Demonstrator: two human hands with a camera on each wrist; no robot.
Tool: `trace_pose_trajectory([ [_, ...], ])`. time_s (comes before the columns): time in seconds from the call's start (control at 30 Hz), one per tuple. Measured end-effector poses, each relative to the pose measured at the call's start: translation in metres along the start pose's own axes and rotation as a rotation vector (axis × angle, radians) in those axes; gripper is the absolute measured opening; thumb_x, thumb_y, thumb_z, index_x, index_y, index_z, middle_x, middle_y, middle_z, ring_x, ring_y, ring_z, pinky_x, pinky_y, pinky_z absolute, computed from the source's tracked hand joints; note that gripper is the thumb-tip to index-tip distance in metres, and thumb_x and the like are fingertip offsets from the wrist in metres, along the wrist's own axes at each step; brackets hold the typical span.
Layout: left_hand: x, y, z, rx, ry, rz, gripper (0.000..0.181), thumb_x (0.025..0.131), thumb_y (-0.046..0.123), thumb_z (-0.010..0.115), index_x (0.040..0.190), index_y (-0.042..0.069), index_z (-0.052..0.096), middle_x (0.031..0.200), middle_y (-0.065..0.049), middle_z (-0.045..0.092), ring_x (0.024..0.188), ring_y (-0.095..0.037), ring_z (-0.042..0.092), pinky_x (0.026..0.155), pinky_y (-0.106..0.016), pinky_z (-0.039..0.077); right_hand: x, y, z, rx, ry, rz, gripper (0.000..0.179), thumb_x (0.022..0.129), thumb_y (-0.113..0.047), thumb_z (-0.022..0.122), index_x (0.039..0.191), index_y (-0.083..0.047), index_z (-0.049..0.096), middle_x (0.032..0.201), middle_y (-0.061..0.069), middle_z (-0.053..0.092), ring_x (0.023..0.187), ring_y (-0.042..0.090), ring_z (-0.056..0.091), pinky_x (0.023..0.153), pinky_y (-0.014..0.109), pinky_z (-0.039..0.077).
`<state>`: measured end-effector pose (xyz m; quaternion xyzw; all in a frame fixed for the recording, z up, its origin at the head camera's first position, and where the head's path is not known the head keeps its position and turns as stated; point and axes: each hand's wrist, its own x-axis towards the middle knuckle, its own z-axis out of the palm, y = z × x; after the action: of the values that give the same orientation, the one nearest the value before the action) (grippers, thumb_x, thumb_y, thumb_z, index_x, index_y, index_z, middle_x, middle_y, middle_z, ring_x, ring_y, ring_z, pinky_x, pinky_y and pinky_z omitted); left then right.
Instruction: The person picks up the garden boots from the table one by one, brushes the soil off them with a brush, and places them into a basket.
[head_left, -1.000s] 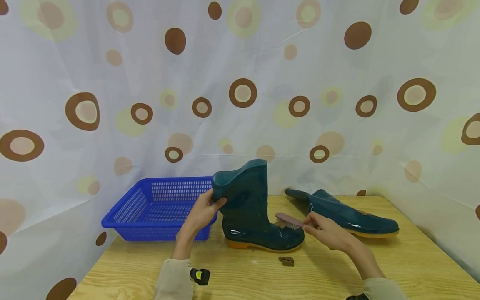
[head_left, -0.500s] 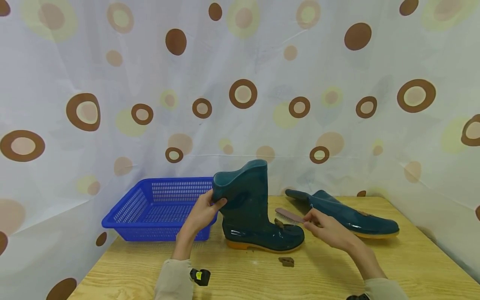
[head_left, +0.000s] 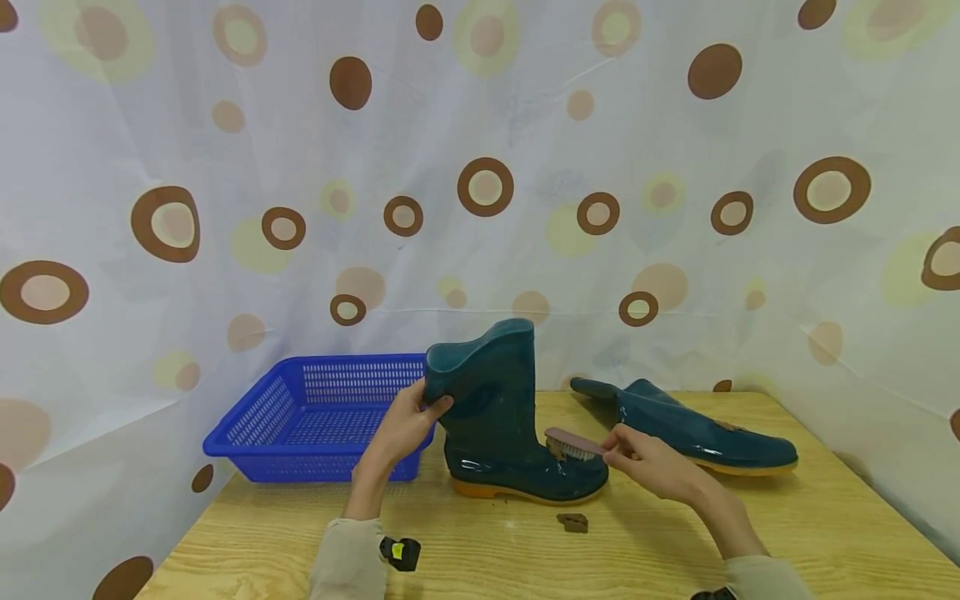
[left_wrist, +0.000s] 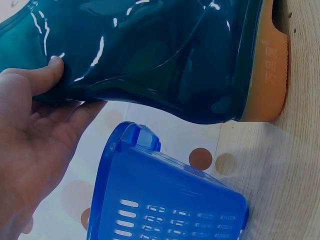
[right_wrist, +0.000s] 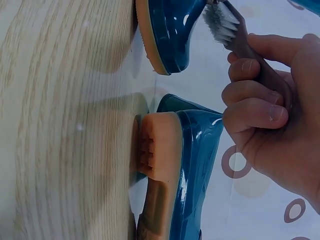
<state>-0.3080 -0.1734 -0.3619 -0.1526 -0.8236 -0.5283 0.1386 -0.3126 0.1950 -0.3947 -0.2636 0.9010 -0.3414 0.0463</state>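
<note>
A dark teal rubber boot [head_left: 495,417] with an orange sole stands upright on the table. My left hand [head_left: 405,423] grips its shaft at the back near the top, thumb on the near side, as the left wrist view also shows. In my right hand [head_left: 648,462] is the handle of a mauve scrub brush [head_left: 573,442] with pale bristles. The right wrist view shows the fingers curled round that brush handle [right_wrist: 272,82]. The bristles are over the boot's instep, right at a clump of brown mud [head_left: 555,450].
A second teal boot [head_left: 697,429] lies on its side at the right, with a brown patch on it. A blue perforated basket [head_left: 322,462] stands at the left. One brown mud piece [head_left: 573,522] lies on the wooden table [head_left: 480,558] before the upright boot. A spotted curtain hangs behind.
The brush lifted slightly off the boot's instep, baring the mud clump, then came back down onto it, a little further left. The left hand and the boot stayed put.
</note>
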Motion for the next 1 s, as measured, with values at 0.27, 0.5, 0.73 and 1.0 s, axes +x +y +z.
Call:
trace_pose_trajectory([
  [0.27,0.008,-0.019,-0.002,-0.004,-0.024,0.020,0.036,0.098,0.016,0.061,0.134,0.013,0.059,0.131,-0.010,0.065,0.124,-0.033,0.061,0.106,-0.060,0.044,-0.001,-0.001,-0.002,0.001,0.012,-0.006,0.027,0.103,-0.031,0.053,0.115,-0.007,0.057,0.099,0.005,0.064,0.089,0.018,0.059,0.074,0.037,0.050],
  [0.5,0.008,-0.016,-0.001,-0.003,-0.021,0.022,0.037,0.098,0.015,0.061,0.135,0.012,0.058,0.134,-0.011,0.064,0.126,-0.033,0.059,0.107,-0.059,0.043,-0.001,-0.001,-0.004,0.005,0.034,-0.021,0.024,0.102,-0.031,0.055,0.111,-0.009,0.059,0.096,0.002,0.063,0.090,0.017,0.059,0.075,0.037,0.049],
  [0.73,-0.004,0.009,-0.001,0.007,-0.006,0.028,0.036,0.100,0.008,0.057,0.136,0.006,0.057,0.134,-0.016,0.062,0.126,-0.038,0.058,0.107,-0.062,0.042,-0.004,0.000,-0.007,0.027,0.075,-0.026,0.023,0.103,-0.030,0.052,0.111,-0.010,0.059,0.086,0.005,0.059,0.070,0.010,0.053,0.062,0.029,0.046],
  [1.0,-0.006,0.012,-0.001,-0.007,0.000,0.030,0.036,0.100,0.009,0.057,0.136,0.007,0.057,0.134,-0.015,0.063,0.126,-0.037,0.058,0.107,-0.062,0.041,-0.002,-0.005,-0.005,0.091,0.168,-0.070,0.026,0.103,-0.032,0.053,0.116,-0.009,0.057,0.071,0.008,0.051,0.053,0.010,0.045,0.054,0.028,0.044],
])
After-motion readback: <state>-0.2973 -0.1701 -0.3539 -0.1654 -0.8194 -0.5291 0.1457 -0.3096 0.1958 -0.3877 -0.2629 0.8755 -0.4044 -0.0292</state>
